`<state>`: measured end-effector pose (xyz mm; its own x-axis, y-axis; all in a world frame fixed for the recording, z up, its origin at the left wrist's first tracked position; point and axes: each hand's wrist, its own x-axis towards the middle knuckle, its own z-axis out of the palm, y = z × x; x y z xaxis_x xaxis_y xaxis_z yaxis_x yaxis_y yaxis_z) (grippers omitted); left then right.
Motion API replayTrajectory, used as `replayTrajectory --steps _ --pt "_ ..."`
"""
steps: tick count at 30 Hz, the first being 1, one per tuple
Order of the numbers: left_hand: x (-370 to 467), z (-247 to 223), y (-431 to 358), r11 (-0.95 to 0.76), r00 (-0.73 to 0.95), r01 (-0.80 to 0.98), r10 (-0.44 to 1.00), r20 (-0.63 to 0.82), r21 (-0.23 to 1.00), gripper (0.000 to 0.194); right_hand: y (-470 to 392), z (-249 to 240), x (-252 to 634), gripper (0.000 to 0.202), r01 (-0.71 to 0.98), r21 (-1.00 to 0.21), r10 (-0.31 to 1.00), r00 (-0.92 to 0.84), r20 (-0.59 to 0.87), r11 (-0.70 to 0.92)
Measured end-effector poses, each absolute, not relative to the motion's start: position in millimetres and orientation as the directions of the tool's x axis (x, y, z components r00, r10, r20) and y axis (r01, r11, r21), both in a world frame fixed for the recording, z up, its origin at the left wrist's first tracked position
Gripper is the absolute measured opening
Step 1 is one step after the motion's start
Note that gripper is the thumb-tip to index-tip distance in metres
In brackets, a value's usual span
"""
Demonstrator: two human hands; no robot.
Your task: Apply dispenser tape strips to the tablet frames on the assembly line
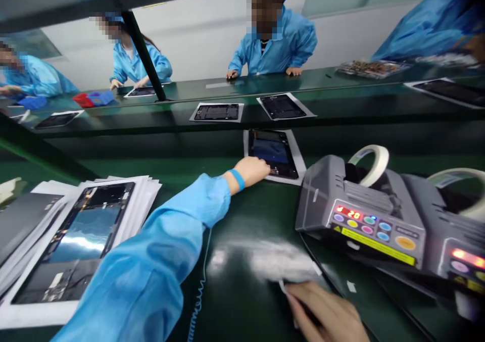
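Your left hand [253, 171] rests its fingers on the tablet's [273, 153] near short end, long axis running away; your right hand [328, 314] pinches a tape strip [283, 287].

Two tape dispensers [359, 215], two tape rolls [373, 162], four co-workers [275, 41] in blue coats

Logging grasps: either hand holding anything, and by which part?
Left hand rests on near edge of dark open tablet on white sheet; grip unclear. Right hand: cannot tell.
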<state>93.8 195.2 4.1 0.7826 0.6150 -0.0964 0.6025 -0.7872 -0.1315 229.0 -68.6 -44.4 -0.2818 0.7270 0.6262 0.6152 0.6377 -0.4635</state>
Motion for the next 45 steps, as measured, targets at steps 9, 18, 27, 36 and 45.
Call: replayTrajectory --steps 9,18,27,36,45 --pt "-31 32 -25 -0.811 0.797 0.551 0.582 -0.165 -0.197 0.011 -74 -44 244 0.009 0.815 -0.317 0.682 -0.126 0.721 0.486" --pt "-118 1 -143 -0.879 0.879 0.477 0.477 0.006 -0.026 0.009 -84 -64 230 0.011 0.85 -0.299 0.768 -0.175 0.616 0.433" --pt "-79 32 -74 -0.83 0.862 0.505 0.498 -0.091 0.237 0.017 -56 -42 207 0.025 0.881 -0.212 0.822 -0.274 0.499 0.422" --pt "10 -18 -1 -0.808 0.813 0.552 0.577 0.084 0.205 0.017 -49 -57 209 0.019 0.792 -0.387 0.844 -0.279 0.458 0.471" --pt "9 -28 5 -0.768 0.797 0.56 0.602 0.054 0.311 0.017 -42 -56 208 0.022 0.754 -0.385 0.839 -0.41 0.357 0.532"
